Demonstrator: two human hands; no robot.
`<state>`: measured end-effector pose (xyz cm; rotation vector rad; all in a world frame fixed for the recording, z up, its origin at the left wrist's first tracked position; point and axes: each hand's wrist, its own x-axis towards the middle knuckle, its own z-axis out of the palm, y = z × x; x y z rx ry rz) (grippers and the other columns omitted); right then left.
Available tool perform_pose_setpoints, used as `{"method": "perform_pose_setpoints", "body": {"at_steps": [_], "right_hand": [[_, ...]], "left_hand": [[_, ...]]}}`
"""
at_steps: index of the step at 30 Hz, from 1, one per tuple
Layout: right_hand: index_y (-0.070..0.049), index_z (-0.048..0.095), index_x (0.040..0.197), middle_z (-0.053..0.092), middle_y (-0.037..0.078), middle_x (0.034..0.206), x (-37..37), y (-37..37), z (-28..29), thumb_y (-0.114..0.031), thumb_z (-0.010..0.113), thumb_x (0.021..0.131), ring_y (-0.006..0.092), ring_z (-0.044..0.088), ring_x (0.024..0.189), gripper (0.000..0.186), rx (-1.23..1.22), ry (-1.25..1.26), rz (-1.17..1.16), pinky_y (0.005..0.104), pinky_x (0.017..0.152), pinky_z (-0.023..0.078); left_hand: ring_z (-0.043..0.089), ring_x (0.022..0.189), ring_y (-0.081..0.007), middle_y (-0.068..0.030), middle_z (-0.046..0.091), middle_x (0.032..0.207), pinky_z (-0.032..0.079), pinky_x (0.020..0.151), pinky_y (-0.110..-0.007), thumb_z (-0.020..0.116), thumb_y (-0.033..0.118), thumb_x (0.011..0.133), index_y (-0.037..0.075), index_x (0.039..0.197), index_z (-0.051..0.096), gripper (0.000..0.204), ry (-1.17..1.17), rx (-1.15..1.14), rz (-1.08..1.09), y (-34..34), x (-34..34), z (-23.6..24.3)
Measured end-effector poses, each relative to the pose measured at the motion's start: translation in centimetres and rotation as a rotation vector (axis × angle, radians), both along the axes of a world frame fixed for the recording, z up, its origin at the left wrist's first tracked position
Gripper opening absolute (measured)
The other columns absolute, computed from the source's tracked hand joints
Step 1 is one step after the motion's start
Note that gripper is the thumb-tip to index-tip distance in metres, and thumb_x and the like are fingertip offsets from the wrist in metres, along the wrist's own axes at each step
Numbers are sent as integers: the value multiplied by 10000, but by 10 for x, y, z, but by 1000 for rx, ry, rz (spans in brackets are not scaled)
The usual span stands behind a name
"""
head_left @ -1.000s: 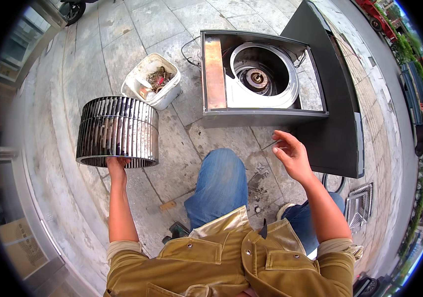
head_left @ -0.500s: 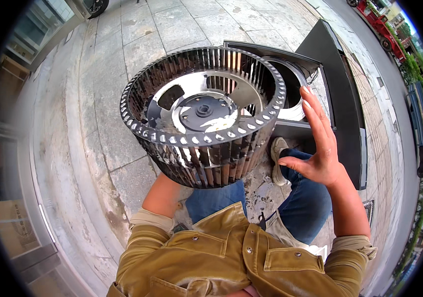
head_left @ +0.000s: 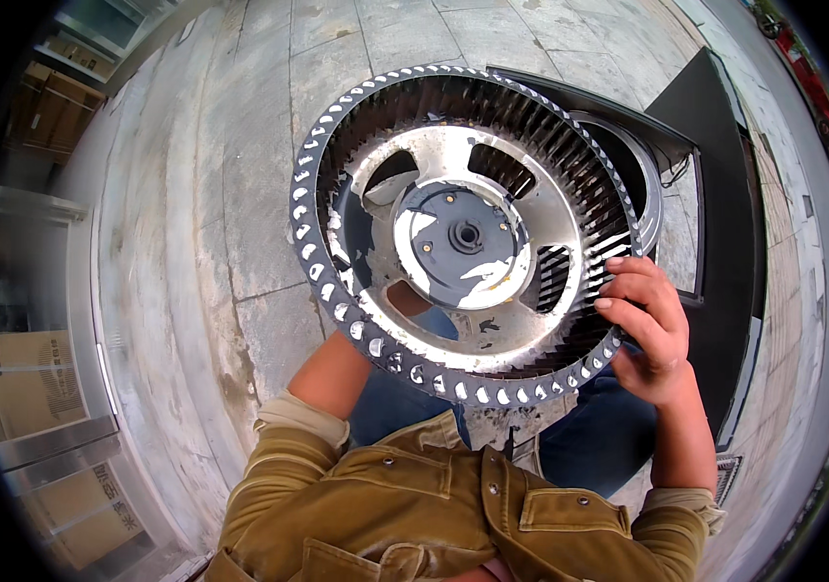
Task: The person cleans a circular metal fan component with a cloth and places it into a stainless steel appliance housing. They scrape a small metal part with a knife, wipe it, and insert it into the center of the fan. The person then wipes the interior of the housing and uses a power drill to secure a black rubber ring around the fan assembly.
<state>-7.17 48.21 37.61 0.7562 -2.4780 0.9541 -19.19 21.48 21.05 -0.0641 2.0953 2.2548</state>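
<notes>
A round squirrel-cage blower wheel [head_left: 468, 335] is held up in front of me, its open face tilted toward me. Black paint is flaking off its metal disc and vanes, and a dark hub with a central bore sits in the middle. My right hand [head_left: 649, 325] grips the right rim, fingers curled over the inside edge and thumb outside. From the lower left, my left forearm [head_left: 329, 376] reaches behind the wheel. The left hand carries it from underneath, its fingers hidden; some skin shows through a disc opening.
A black metal housing [head_left: 720, 213] with a round opening stands on the paving just beyond the wheel, to the right. Cardboard boxes [head_left: 34, 383] sit behind glass at the left. A floor grate [head_left: 728, 475] lies at the lower right, and a red vehicle [head_left: 815, 82] is far right.
The wheel has tipped its open face toward me and moved closer and rightward. My right hand, previously raised open beside it, has closed on the right rim.
</notes>
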Motion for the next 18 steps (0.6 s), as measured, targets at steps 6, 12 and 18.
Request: {"method": "perform_pose_setpoints", "body": {"at_steps": [6,12,18], "right_hand": [[-84,661,1086,556,197,1257,-23,48,-3,59,609,525,441,465,1253,581,22,-55,-52,536,1020,389],[-82,619,1215,559,135,1297,-79,121,-56,69,711,704,265,551,1187,540,-226,-46,-376,358,981,458],[-19,685,1066,707,150,969,-123,235,-204,-132,669,830,254,680,932,262,-119,-438,-844,336,812,524]], "left_hand": [[598,715,-147,-42,618,840,483,609,-297,478,264,985,61,973,567,222,-21,-4,2,19,-17,-12],[600,732,-149,-43,620,854,486,625,-298,480,260,986,61,984,565,216,-17,13,35,48,-26,-23],[603,749,-151,-45,621,869,489,641,-300,483,257,986,61,995,563,211,-69,15,49,67,-19,-35]]}}
